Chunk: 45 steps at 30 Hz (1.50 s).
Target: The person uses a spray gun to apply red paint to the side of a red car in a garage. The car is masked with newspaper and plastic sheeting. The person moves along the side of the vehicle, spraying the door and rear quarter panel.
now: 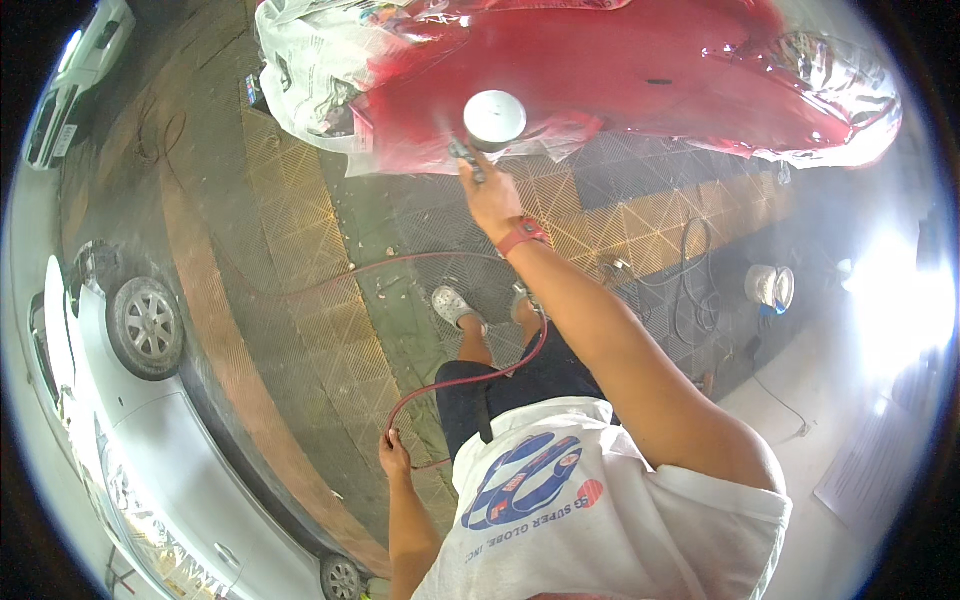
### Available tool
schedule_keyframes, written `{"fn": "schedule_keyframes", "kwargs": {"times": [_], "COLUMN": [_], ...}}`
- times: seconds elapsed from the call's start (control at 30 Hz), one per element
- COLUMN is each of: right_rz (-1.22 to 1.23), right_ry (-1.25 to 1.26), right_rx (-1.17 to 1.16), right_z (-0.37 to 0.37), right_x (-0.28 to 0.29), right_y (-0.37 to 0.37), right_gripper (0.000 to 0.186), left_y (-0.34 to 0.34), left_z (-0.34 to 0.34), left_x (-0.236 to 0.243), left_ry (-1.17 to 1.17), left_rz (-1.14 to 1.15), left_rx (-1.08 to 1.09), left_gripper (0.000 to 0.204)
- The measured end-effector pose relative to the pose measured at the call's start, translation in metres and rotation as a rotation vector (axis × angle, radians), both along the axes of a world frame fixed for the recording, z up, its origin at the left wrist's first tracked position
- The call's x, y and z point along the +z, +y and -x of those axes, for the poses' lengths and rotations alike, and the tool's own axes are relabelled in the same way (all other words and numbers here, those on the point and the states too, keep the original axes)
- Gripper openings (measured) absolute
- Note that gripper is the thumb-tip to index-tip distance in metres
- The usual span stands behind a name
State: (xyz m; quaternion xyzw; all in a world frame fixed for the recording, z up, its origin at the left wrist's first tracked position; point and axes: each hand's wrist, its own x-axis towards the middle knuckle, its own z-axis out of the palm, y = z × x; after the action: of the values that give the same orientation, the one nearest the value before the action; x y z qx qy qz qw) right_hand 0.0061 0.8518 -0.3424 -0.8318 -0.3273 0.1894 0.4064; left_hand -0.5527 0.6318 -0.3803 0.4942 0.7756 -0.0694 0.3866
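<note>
1. A person in a white T-shirt (pixel 600 500) with a blue and red print on it, and dark shorts (pixel 540 380), stands on a tiled workshop floor (pixel 315 300).
2. The left hand (pixel 395 457), low beside the body, has its fingers curled around a red hose (pixel 440 384), which bows up past the shorts toward the right forearm.
3. Pale clogs (pixel 452 304) show on the floor beyond the shorts, with another stretch of the hose curving past them.
4. The right arm reaches forward, a red band (pixel 523 235) at its wrist; the right hand (pixel 492 203) grips a spray gun (pixel 462 153), fingers wrapped about its handle, a round white cup (pixel 495 120) on top.
5. Off to the right, a white bucket (pixel 762 287) sits near a coiled dark cable (pixel 695 270).
6. The gun is at the near edge of a glossy red panel (pixel 620 85), flanked by crumpled covering sheets (pixel 310 80); the gap between gun and panel is hard to judge from above.
7. A white car (pixel 185 460) lines the left side, while a glaring lamp (pixel 890 300) whitens the right.
</note>
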Motion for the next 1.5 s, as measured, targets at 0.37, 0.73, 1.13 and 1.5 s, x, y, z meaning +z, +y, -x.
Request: {"fn": "schedule_keyframes", "kwargs": {"times": [0.37, 0.73, 1.13, 1.5], "right_rz": [0.0, -0.042, -0.132, -0.055], "right_ry": [0.04, 0.122, -0.145, 0.017], "right_rx": [0.032, -0.397, -0.829, -0.299], "right_z": [-0.03, -0.203, -0.305, -0.137], "right_x": [0.007, 0.026, 0.06, 0.011], "right_y": [0.009, -0.175, -0.227, -0.096], "right_gripper": [0.056, 0.058, 0.077, 0.055], "left_y": [-0.016, 0.006, 0.015, 0.011], "left_z": [-0.012, -0.12, -0.124, -0.046], "left_x": [-0.003, -0.013, -0.026, -0.008], "left_ry": [-0.057, -0.043, -0.242, -0.092], "left_rz": [0.034, -0.056, -0.044, -0.042], "left_rx": [-0.056, -0.309, -0.16, -0.137], "left_gripper": [0.053, 0.048, 0.046, 0.049]}}
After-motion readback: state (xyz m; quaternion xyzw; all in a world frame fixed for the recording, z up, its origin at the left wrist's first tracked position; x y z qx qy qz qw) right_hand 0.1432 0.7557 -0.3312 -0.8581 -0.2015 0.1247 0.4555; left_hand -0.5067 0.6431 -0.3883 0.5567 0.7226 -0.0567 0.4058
